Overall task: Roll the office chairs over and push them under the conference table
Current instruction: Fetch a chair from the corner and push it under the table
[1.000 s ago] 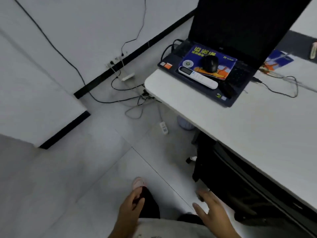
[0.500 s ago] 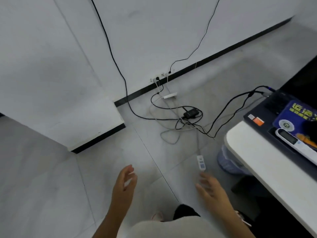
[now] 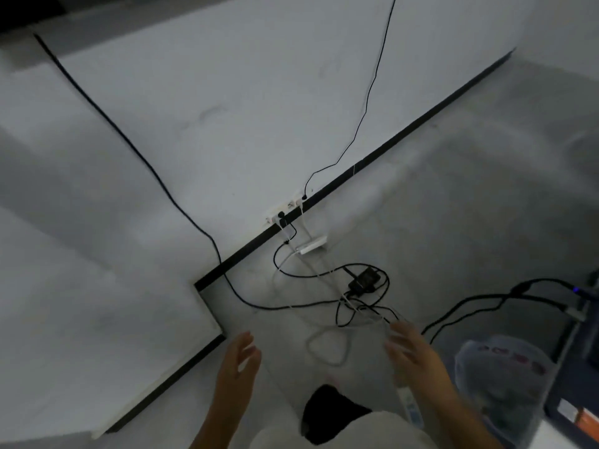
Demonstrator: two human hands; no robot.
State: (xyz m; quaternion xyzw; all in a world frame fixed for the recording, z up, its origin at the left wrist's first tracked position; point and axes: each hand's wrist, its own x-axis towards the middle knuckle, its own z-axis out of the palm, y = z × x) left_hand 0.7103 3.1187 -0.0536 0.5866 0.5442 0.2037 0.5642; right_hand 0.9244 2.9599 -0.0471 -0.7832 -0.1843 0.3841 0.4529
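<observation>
The fingers of the left hand [image 3: 238,362] are lying straight and loosely spread, gripping nothing, the palm turned toward the right; the fingers of the right hand [image 3: 413,353] are likewise fanning out wide and empty, blurred with motion, hovering above the grey tiled floor [image 3: 453,222]. Just under the right hand, a white power strip [image 3: 409,403] is lying on the floor with its long axis running toward the viewer. Ahead of the hands, a tangle of black and white cables [image 3: 353,306] is spreading around a black power adapter [image 3: 364,280], leading up to wall sockets [image 3: 285,210] at the black skirting [image 3: 405,134]. At the right, a bin lined with a translucent plastic bag [image 3: 499,384] is standing beside the table corner [image 3: 570,435]. No office chair is showing here, so its position and the way it points cannot be told
</observation>
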